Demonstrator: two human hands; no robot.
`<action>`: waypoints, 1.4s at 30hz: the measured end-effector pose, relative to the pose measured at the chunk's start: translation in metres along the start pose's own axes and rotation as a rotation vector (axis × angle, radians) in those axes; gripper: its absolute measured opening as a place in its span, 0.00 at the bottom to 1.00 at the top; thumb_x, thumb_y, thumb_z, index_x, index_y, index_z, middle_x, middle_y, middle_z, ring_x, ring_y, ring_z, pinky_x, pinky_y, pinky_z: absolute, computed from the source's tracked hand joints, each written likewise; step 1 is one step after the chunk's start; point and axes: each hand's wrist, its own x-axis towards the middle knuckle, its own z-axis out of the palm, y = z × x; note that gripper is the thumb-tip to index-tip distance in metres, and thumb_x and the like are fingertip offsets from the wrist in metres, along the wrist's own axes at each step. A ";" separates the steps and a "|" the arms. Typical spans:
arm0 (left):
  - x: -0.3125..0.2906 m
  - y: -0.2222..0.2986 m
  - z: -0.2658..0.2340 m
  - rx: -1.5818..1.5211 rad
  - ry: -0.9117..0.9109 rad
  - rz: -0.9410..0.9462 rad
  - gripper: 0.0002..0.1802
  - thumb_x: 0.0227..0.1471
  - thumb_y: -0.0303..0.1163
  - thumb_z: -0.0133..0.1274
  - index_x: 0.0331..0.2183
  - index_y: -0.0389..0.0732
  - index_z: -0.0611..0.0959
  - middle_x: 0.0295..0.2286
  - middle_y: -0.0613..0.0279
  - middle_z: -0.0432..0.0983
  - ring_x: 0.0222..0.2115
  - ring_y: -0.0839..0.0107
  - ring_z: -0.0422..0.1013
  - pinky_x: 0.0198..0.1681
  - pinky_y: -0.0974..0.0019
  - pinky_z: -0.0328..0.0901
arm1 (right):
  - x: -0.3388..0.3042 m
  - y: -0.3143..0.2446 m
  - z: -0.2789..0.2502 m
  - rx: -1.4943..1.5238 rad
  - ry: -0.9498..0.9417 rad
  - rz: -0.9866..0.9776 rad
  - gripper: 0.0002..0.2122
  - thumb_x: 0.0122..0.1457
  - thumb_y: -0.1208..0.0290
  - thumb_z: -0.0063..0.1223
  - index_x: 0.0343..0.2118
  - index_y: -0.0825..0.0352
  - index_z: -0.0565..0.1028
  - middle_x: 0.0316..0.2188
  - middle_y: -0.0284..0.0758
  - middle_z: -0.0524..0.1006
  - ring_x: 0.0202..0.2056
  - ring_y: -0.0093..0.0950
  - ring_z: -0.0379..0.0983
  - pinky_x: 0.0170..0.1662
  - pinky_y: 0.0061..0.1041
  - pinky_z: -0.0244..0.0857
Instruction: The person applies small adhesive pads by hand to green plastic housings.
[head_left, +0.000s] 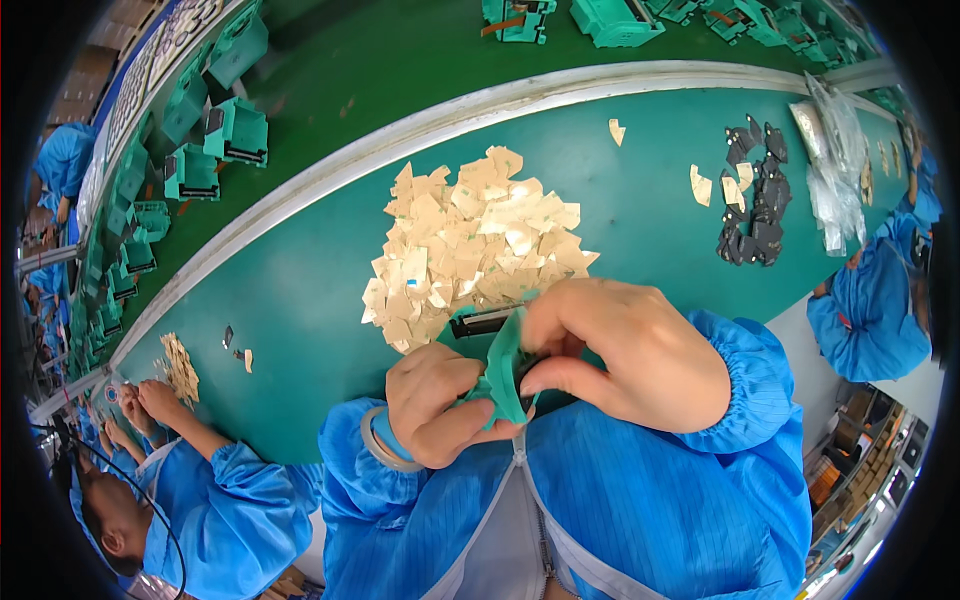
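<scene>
Head view: holding green housing (pixel 505 372) just below frame centre, lower than pale pile (pixel 475 245). Clamped by left grip (pixel 432 402); touched on right side by right grip (pixel 632 352), can't tell if pinching, with fingertips partly hidden. Probably light, stiff, smooth plastic; best taken by outer walls, off dark bar (pixel 480 322).

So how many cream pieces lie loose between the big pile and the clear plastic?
4 cream pieces: one alone farther off, one left of the black parts, two among them; others may be hidden.
</scene>
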 end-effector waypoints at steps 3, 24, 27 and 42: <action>-0.002 -0.001 -0.004 -0.061 -0.090 -0.014 0.24 0.29 0.38 0.67 0.28 0.42 0.70 0.26 0.58 0.69 0.16 0.66 0.66 0.15 0.68 0.57 | 0.006 0.000 -0.009 -0.052 0.058 0.181 0.15 0.44 0.71 0.60 0.33 0.69 0.68 0.19 0.36 0.69 0.22 0.35 0.68 0.24 0.30 0.61; -0.011 -0.010 -0.012 -0.262 0.178 0.018 0.24 0.38 0.32 0.64 0.38 0.42 0.71 0.29 0.54 0.70 0.21 0.60 0.68 0.20 0.64 0.62 | 0.017 0.005 0.015 0.789 -0.337 0.288 0.18 0.49 0.76 0.57 0.43 0.69 0.67 0.39 0.32 0.70 0.43 0.20 0.64 0.46 0.20 0.58; 0.003 -0.008 -0.023 -0.070 0.018 0.045 0.31 0.37 0.32 0.63 0.45 0.44 0.68 0.30 0.55 0.69 0.23 0.60 0.68 0.22 0.63 0.63 | 0.024 0.003 0.011 0.846 -0.263 0.319 0.19 0.49 0.77 0.58 0.44 0.69 0.66 0.40 0.33 0.70 0.45 0.21 0.63 0.48 0.22 0.58; 0.036 0.004 -0.072 -0.131 0.019 -0.414 0.14 0.45 0.27 0.54 0.38 0.40 0.78 0.29 0.58 0.68 0.31 0.64 0.68 0.35 0.69 0.63 | 0.027 0.017 0.017 0.825 0.285 0.162 0.12 0.60 0.72 0.41 0.43 0.72 0.66 0.36 0.40 0.73 0.39 0.29 0.70 0.46 0.27 0.62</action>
